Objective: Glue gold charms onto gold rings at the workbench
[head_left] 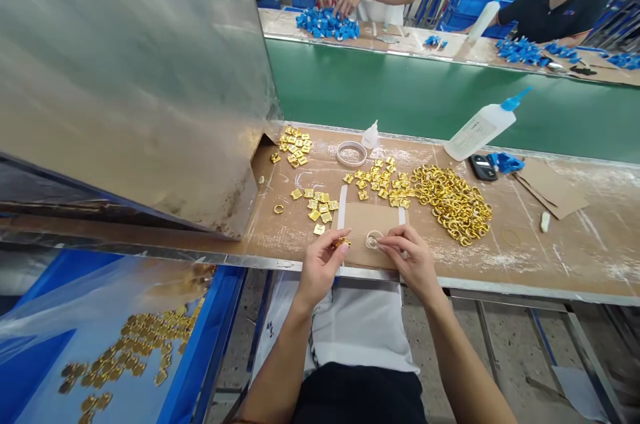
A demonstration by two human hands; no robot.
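Observation:
My left hand (320, 263) pinches a small gold piece (342, 242) between thumb and fingertips. The fingers of my right hand (411, 257) are pressed together at the edge of a small round clear dish (373, 239); whether they hold something tiny there is too small to tell. Both hands are over a cardboard piece (367, 217) with white tape strips at its sides. Left of it lie square gold pieces (320, 204) and a single gold ring (279, 209). More gold pieces (375, 177) lie beyond it, and a heap of gold rings (453, 201) is on the right.
A tape roll (351, 153), a small white nozzle bottle (370, 135) and a larger blue-tipped bottle (481, 131) stand farther back. A metal housing (130, 71) rises at left, above a blue crate (185, 351). Past the green belt (360, 81), two people sit by blue pieces (327, 24).

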